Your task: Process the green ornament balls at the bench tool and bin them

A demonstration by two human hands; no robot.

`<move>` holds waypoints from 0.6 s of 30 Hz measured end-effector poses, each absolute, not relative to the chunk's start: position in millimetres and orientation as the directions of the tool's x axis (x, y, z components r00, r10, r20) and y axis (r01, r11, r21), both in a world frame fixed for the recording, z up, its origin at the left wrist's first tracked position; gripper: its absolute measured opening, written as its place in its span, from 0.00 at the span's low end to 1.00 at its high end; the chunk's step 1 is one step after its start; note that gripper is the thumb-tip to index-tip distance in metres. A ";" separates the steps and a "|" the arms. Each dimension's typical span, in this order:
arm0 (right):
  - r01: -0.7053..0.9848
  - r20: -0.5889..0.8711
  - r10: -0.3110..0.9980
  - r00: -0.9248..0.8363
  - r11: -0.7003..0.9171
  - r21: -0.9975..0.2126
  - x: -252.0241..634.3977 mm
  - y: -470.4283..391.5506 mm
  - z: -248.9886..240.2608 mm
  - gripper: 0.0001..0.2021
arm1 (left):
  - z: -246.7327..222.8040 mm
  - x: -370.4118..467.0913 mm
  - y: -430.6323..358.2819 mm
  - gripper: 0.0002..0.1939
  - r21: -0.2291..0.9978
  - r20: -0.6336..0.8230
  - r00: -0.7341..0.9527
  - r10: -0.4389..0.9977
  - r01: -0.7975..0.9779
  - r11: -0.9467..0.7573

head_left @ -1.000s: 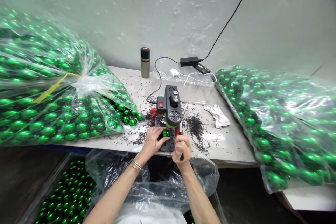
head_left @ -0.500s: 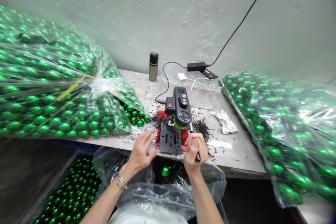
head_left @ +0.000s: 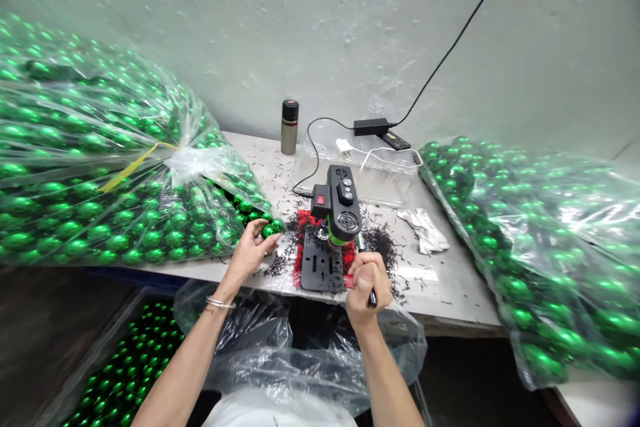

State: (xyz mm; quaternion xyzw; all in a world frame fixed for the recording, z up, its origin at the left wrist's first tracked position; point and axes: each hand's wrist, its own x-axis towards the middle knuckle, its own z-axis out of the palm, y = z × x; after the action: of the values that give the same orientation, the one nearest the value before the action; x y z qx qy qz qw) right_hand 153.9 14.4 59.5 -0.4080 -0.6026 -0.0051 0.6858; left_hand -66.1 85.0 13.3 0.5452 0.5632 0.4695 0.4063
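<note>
My left hand (head_left: 250, 250) reaches to the mouth of the left plastic bag, thumb and forefinger curled round a shiny green bauble (head_left: 271, 229). More green baubles (head_left: 243, 207) spill out behind it. My right hand (head_left: 369, 287) is closed round the black-ended lever (head_left: 373, 300) of a small bench press. The press has a black top housing (head_left: 344, 203) with vents and buttons, a red switch at its side, and a slotted black base plate (head_left: 321, 273). The plate rests on red material strewn with small black bits (head_left: 383, 247).
Large clear bags of green baubles lie left (head_left: 100, 200) and right (head_left: 545, 260). Behind the press are a flask (head_left: 289, 127), a power adapter (head_left: 371, 127) and cables. A white glove (head_left: 425, 230) lies right. Below the table edge hang clear plastic sheeting (head_left: 280, 367) and a bauble-filled bin (head_left: 133, 360).
My left hand has moved left and away from me, from beside the base plate to the baubles. A bauble seen below the table edge is out of sight. My right hand stays on the lever.
</note>
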 end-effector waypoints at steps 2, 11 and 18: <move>0.495 0.826 0.489 0.281 0.663 -0.561 153.7 14.6 58.3 0.17 | 17.2 -57.8 75.8 0.31 0.996 -0.059 -0.045 0.997 -0.069 0.056; 0.506 0.824 0.498 0.271 0.654 -0.562 153.5 13.0 58.4 0.16 | 8.4 -9.6 57.5 0.31 0.968 -0.187 0.212 0.959 -0.125 0.216; 0.544 0.818 0.518 0.249 0.624 -0.561 153.8 9.8 59.7 0.15 | -6.0 13.9 62.1 0.19 0.884 0.104 0.202 0.974 0.429 -0.184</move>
State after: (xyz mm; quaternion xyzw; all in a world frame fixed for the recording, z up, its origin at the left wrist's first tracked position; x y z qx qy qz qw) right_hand 153.8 9.8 59.7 -0.4334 -0.6129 -0.0099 0.6606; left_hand 13.9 62.1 -6.0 0.6783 0.5171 0.3628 0.3753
